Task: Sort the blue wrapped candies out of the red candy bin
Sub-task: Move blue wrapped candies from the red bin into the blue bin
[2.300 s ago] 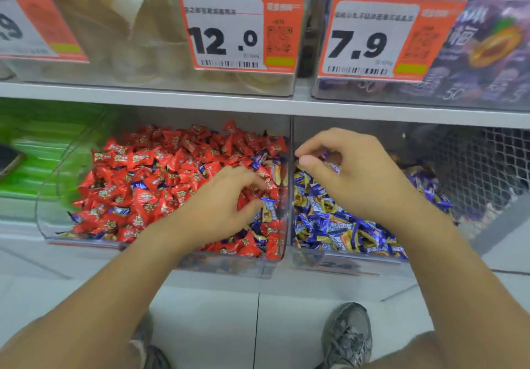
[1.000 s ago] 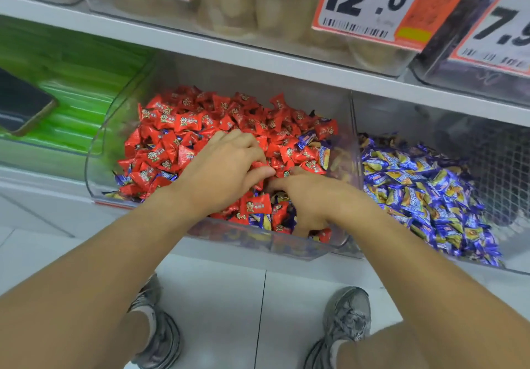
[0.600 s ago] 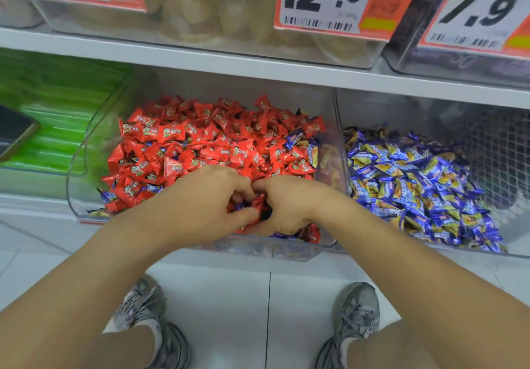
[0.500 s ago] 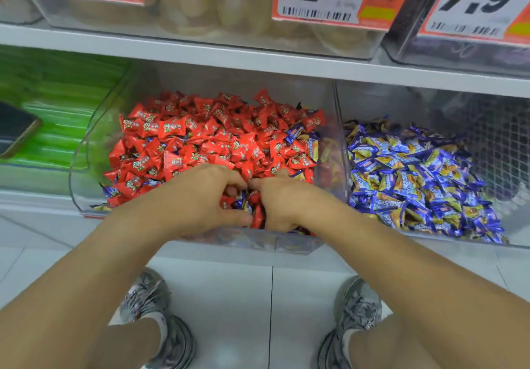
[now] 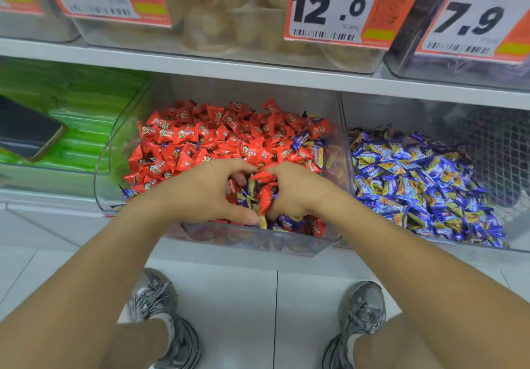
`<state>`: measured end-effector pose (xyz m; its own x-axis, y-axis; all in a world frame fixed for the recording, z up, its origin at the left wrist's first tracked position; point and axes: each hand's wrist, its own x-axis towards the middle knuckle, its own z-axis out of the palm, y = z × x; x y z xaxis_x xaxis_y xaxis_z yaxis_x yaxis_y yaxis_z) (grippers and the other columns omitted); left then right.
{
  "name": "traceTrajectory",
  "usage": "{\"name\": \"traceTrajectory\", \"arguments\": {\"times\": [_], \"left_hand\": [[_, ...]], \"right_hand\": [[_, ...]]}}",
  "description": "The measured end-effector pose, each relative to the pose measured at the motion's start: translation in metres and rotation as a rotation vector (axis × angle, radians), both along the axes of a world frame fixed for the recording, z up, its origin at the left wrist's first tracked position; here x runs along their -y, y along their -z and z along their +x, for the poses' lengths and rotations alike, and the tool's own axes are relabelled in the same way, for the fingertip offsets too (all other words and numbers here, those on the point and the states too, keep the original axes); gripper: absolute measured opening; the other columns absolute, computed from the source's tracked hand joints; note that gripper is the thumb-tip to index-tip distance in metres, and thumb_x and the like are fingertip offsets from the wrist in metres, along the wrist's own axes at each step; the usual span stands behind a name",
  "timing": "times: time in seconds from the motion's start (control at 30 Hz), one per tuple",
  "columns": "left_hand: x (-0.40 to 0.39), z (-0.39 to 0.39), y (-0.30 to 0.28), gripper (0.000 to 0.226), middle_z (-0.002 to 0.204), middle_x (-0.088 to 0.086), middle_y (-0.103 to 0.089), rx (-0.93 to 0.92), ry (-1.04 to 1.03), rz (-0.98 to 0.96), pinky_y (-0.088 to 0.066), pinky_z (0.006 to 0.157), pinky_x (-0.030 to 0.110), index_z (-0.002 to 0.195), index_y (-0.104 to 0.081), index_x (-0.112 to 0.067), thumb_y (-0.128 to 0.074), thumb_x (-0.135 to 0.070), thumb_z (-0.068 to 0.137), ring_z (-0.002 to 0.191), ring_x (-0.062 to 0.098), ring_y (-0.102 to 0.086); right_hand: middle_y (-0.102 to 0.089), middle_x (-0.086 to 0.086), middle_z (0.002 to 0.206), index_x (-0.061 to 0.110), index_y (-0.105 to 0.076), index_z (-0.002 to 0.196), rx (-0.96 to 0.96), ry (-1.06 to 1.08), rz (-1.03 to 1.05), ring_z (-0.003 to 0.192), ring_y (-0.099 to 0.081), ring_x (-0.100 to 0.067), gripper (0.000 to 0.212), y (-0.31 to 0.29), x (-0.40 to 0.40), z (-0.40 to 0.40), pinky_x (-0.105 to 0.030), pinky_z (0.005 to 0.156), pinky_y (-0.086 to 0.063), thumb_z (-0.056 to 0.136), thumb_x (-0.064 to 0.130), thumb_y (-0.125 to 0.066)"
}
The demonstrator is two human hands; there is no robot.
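Digging at the red bin's [image 5: 114, 150] six o'clock edge, left hand [image 5: 200, 193] and right hand [image 5: 295, 190] curled their fingers around mixed candies [image 5: 259, 193], probably mid-gather; next came carrying blue ones toward three o'clock.

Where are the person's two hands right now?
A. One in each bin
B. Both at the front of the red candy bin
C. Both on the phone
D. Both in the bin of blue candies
B: the left hand and right hand meet at the front of the red candy bin, fingers curled among mixed red and blue candies.
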<state>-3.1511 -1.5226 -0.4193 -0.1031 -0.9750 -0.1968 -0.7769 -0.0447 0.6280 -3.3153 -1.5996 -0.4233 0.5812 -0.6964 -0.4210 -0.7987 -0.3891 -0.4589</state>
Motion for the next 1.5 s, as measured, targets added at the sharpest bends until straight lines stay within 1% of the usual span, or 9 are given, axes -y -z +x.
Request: {"name": "traceTrajectory", "arguments": {"times": [0.17,0.33,0.5,0.63,0.77,0.83,0.93,1.17,1.5], "left_hand": [[-0.008,0.014,-0.013,0.091,0.113,-0.011,-0.057,-0.215,-0.225,-0.143,-0.047,0.073,0.016,0.133,-0.050,-0.035,-0.080,-0.057,0.050,0.095,0.006,-0.062],[-0.013,0.016,-0.010,0.099,0.115,-0.009,-0.049,-0.009,-0.253,-0.276,-0.039,0.069,0.008,0.139,-0.041,-0.035,-0.084,-0.056,0.052,0.094,0.000,-0.055],[-0.008,0.020,-0.007,0.073,0.097,-0.007,-0.059,0.180,-0.240,-0.285,-0.038,0.062,0.008,0.125,-0.058,-0.026,-0.088,-0.041,0.060,0.076,-0.002,-0.057],[-0.005,0.025,-0.009,0.054,0.085,-0.006,-0.063,0.222,-0.237,-0.255,-0.038,0.063,0.017,0.115,-0.064,-0.029,-0.087,-0.035,0.066,0.077,0.010,-0.058],[-0.004,0.032,-0.015,0.043,0.077,-0.011,-0.058,0.152,-0.248,-0.208,-0.037,0.056,0.007,0.106,-0.067,-0.037,-0.086,-0.030,0.069,0.071,0.011,-0.061],[-0.006,0.032,-0.018,0.032,0.066,-0.014,-0.053,0.144,-0.290,-0.257,-0.035,0.052,0.009,0.105,-0.069,-0.034,-0.081,-0.034,0.075,0.061,0.006,-0.056],[-0.008,0.032,-0.023,0.023,0.059,-0.012,-0.052,0.210,-0.348,-0.324,-0.041,0.055,0.020,0.102,-0.071,-0.029,-0.072,-0.041,0.082,0.060,0.004,-0.054],[-0.012,0.031,-0.022,0.055,0.124,-0.002,-0.048,0.284,-0.335,-0.340,-0.035,0.105,0.039,0.120,-0.063,-0.035,-0.059,-0.051,0.068,0.117,0.021,-0.042],[0.000,0.021,-0.020,0.041,0.120,-0.005,-0.066,0.391,-0.216,-0.228,-0.038,0.087,0.021,0.119,-0.067,-0.028,-0.078,-0.027,0.080,0.110,0.016,-0.059]], "right_hand": [[-0.075,-0.006,0.088,0.023,-0.070,0.098,0.535,0.197,0.213,0.053,-0.056,-0.021,0.035,-0.015,0.003,0.004,-0.031,0.044,-0.048,0.069,0.009,-0.084],[-0.073,-0.007,0.111,0.016,-0.060,0.123,0.705,0.250,0.418,0.102,-0.070,-0.026,0.059,-0.017,0.000,0.021,-0.046,0.094,-0.055,0.071,0.011,-0.087],[-0.051,0.004,0.138,0.032,-0.041,0.144,0.502,0.045,0.385,0.118,-0.058,-0.019,0.096,-0.032,0.007,0.004,-0.030,0.095,-0.053,0.066,0.000,-0.086],[-0.049,0.010,0.137,0.035,-0.050,0.136,0.334,-0.095,0.042,0.107,-0.064,-0.011,0.073,-0.033,0.013,-0.009,-0.011,0.070,-0.049,0.076,0.010,-0.083],[-0.046,0.011,0.142,0.035,-0.055,0.128,0.293,-0.163,-0.101,0.072,-0.072,-0.009,0.043,-0.030,0.016,-0.016,-0.024,0.067,-0.056,0.090,0.022,-0.070],[-0.058,0.007,0.132,0.035,-0.056,0.130,0.264,-0.181,-0.209,0.071,-0.063,0.002,0.037,-0.033,0.017,-0.019,-0.021,0.077,-0.048,0.094,0.029,-0.064],[-0.067,0.006,0.077,0.028,-0.056,0.128,0.314,-0.138,-0.241,0.056,-0.058,0.007,0.029,-0.034,0.018,-0.021,-0.015,0.056,-0.040,0.100,0.030,-0.053],[-0.069,0.009,0.100,0.036,-0.060,0.113,0.246,-0.189,-0.227,0.086,-0.063,-0.012,0.019,-0.028,0.028,-0.028,-0.038,0.084,-0.050,0.099,0.026,-0.052],[-0.071,0.010,0.085,0.036,-0.065,0.105,0.227,-0.126,-0.183,0.062,-0.064,-0.002,0.035,-0.040,0.030,-0.032,-0.032,0.067,-0.056,0.092,0.007,-0.051]]}}
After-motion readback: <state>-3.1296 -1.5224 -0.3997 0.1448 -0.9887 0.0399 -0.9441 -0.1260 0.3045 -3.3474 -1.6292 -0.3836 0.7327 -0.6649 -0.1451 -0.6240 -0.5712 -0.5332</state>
